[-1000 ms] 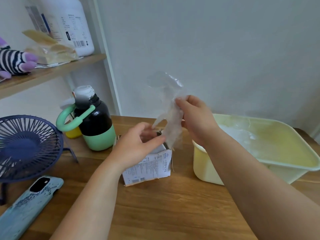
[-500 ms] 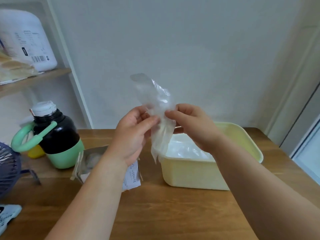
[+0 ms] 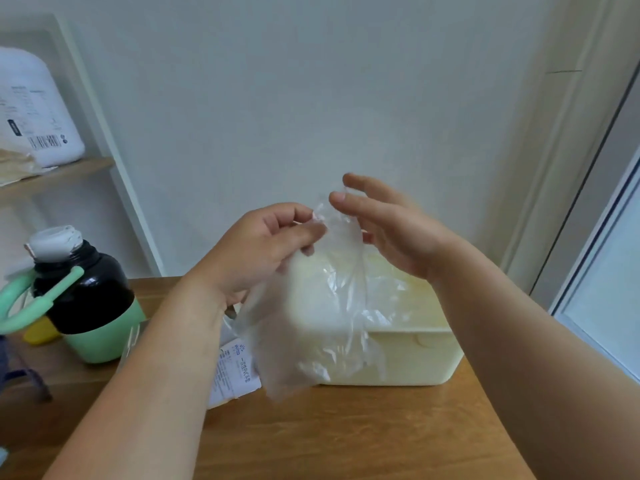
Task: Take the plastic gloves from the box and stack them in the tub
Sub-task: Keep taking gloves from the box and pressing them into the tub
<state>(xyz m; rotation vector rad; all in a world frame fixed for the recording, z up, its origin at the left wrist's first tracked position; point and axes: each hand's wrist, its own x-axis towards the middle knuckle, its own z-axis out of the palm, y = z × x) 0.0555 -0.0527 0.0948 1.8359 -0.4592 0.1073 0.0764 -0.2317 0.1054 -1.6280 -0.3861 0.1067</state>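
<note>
The wooden table (image 3: pixel 346 438) runs along the bottom, and both bare forearms reach forward over it toward the pale yellow tub (image 3: pixel 415 358). To the left of the tub and just beside its front corner, the small printed box (image 3: pixel 235 372) stands on the table, mostly hidden behind the left forearm. A clear plastic glove (image 3: pixel 311 323) hangs in the air in front of the tub's left end. Its lower edge reaches down past the tub's base, near the table but apart from it, and it is blurred. The left hand (image 3: pixel 256 251), above the tub's left end, pinches the glove's top edge between its thumb and curled fingers. The right hand (image 3: pixel 391 233), above the tub's middle, has its fingers stretched out almost straight, with the fingertips (image 3: pixel 337 197) touching the glove's upper edge and not curled round it. Inside the tub lies a heap of clear plastic gloves (image 3: pixel 391 299). Well to the left of the tub stands a black and green bottle (image 3: pixel 86 299) with a green loop handle, and a small yellow thing (image 3: pixel 40 332) sits just behind it. Farther left of the tub and higher, a wooden shelf (image 3: pixel 62 171) carries a white jug (image 3: pixel 34 112). The pale wall (image 3: pixel 277 98) rises behind the tub.
</note>
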